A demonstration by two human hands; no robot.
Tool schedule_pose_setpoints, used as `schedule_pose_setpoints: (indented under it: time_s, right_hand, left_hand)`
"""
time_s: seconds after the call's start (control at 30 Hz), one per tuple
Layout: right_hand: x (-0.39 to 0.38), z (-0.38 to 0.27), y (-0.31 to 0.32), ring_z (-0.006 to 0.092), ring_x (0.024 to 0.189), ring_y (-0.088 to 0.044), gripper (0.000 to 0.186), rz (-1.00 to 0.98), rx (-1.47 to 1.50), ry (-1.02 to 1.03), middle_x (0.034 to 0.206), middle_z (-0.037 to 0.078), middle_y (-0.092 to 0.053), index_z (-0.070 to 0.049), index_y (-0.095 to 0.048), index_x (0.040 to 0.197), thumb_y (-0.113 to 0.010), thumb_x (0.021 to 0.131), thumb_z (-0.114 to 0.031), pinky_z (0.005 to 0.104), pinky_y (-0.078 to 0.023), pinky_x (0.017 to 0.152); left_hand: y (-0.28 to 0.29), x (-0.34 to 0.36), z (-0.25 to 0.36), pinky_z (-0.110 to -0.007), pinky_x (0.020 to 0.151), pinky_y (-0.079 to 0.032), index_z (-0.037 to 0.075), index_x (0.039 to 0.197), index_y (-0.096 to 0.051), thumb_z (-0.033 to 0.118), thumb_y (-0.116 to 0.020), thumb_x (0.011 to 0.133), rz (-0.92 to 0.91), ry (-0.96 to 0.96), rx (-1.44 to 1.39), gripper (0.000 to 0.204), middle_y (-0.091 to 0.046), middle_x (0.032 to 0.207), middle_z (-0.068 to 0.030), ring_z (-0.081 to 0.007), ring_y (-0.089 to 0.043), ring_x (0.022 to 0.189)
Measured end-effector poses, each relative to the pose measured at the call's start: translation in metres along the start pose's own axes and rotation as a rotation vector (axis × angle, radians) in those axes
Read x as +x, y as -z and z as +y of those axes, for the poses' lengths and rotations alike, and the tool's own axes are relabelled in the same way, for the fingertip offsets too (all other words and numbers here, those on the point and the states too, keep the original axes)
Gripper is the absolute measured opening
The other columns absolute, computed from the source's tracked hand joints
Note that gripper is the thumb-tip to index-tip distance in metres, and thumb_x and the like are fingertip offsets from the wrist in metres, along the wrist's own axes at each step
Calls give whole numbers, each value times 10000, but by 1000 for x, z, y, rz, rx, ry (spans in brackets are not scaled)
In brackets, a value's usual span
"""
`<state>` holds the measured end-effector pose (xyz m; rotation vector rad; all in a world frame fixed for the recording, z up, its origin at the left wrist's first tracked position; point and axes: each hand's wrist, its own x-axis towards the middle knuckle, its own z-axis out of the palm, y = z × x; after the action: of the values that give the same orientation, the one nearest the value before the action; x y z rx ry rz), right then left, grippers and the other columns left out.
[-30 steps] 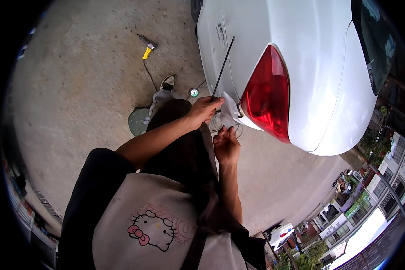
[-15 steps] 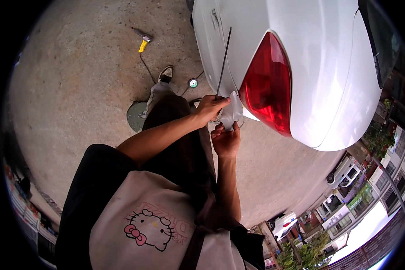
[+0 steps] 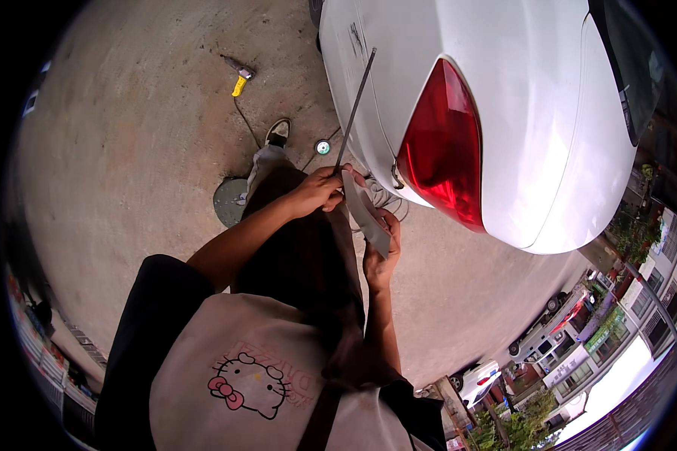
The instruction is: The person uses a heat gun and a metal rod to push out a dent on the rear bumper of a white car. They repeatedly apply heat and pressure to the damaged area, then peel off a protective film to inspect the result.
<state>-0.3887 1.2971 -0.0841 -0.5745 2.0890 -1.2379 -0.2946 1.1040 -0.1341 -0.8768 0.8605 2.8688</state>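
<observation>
My left hand (image 3: 316, 188) is closed around a thin dark rod (image 3: 357, 98), which angles up across the car's bodywork, and pinches the upper end of a pale grey, flexible strip (image 3: 362, 210). Lower down, my right hand (image 3: 385, 244) grips the strip's other end, its fingers partly behind it. Both hands are just beside a white car (image 3: 526, 128) with a red tail light (image 3: 440, 150); a small dark opening shows at the light's lower-left edge.
A yellow-handled power tool (image 3: 241, 79) with a cord lies on the concrete. Near my shoe (image 3: 277, 134) are a small round disc (image 3: 323, 146), a green round object (image 3: 229, 199) and coiled hose (image 3: 395, 209). Parked vehicles (image 3: 474, 383) and buildings line the right.
Both hands have shifted left, away from the tail light, the right one also lower. The strip now slants down between them, angled differently, and the rod's tip has moved left.
</observation>
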Motion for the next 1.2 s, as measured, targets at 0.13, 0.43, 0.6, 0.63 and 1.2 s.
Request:
schedule_pose_setpoints:
  time_s: [0.13, 0.43, 0.6, 0.63, 1.2]
  right_hand:
    - [12, -30, 3, 274, 1033, -599, 512, 3, -405, 239, 1229, 154, -579, -108, -686, 1234, -579, 784, 112, 315, -490, 889]
    - [20, -7, 20, 208, 1185, -551, 431, 1, 73, 72, 1297, 107, -574, -6, -557, 1347, -610, 921, -45, 331, -433, 1006]
    - [13, 23, 28, 227, 1209, -541, 544, 75, 166, 35, 1341, 117, -551, 12, -396, 1458, -580, 955, -81, 337, -420, 1026]
    - [11, 25, 30, 219, 1177, -557, 544, 82, 139, 19, 1321, 119, -562, 8, -385, 1465, -572, 963, -86, 332, -434, 1005]
    - [45, -46, 49, 318, 999, -576, 619, -87, -705, 82, 1092, 172, -636, -19, -575, 1287, -695, 863, -452, 433, -439, 886]
  left_hand:
    - [-13, -11, 17, -203, 425, -269, 108, 998, -582, 549, -302, 1035, -64, -33, -128, 523, -490, 675, 38, -35, -335, 466]
    - [-24, 7, 27, -190, 482, -294, 134, 916, -525, 398, -371, 1070, -99, -84, 240, 342, -452, 734, 58, -5, -383, 563]
    - [-27, 21, 23, -232, 653, -383, 77, 846, -506, 334, -440, 1063, -93, -344, 490, 344, -432, 751, 46, -55, -411, 700]
    - [-27, 22, 22, -240, 671, -387, 68, 843, -503, 331, -442, 1063, -86, -323, 527, 347, -436, 754, 42, -64, -412, 713]
    - [-50, 18, 37, -339, 701, -453, -24, 911, -542, 384, -437, 1053, 253, -239, 907, 445, -564, 748, -96, -172, -521, 718]
